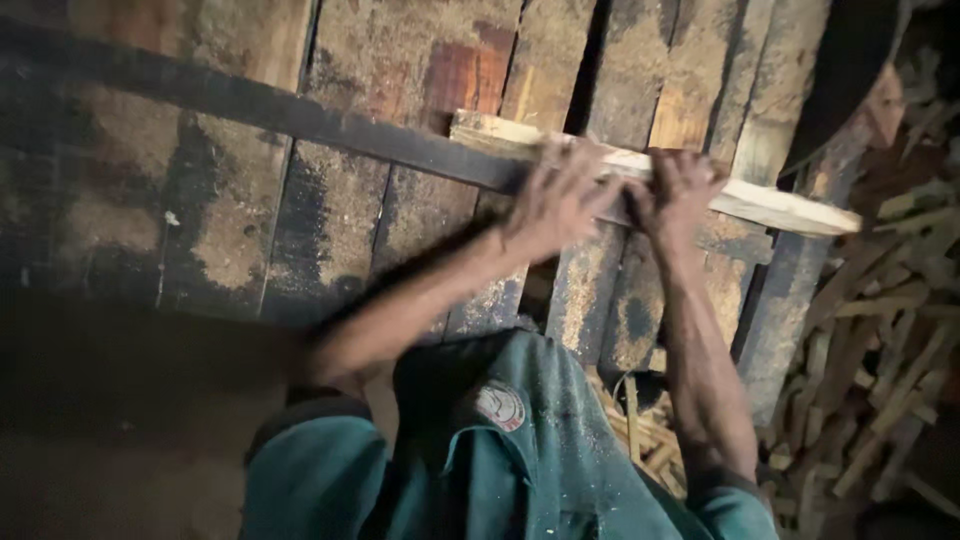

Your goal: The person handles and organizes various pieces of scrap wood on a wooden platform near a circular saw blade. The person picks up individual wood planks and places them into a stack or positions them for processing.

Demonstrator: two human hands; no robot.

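Note:
A pale wooden strip (770,203) lies across a rough plank bench (250,200), running from the bench's middle out past its right edge. My left hand (560,195) presses down on the strip near its left end, fingers spread over it. My right hand (680,185) grips the strip just to the right of the left hand. A long dark rail (260,105) runs diagonally across the bench and meets the strip under my left hand. The hands are blurred by motion.
The bench is made of dark, sawdust-covered planks with gaps between them. A heap of thin wood offcuts (880,340) lies on the floor at the right, with more scraps (640,430) below the bench edge. My teal shirt (500,460) fills the bottom.

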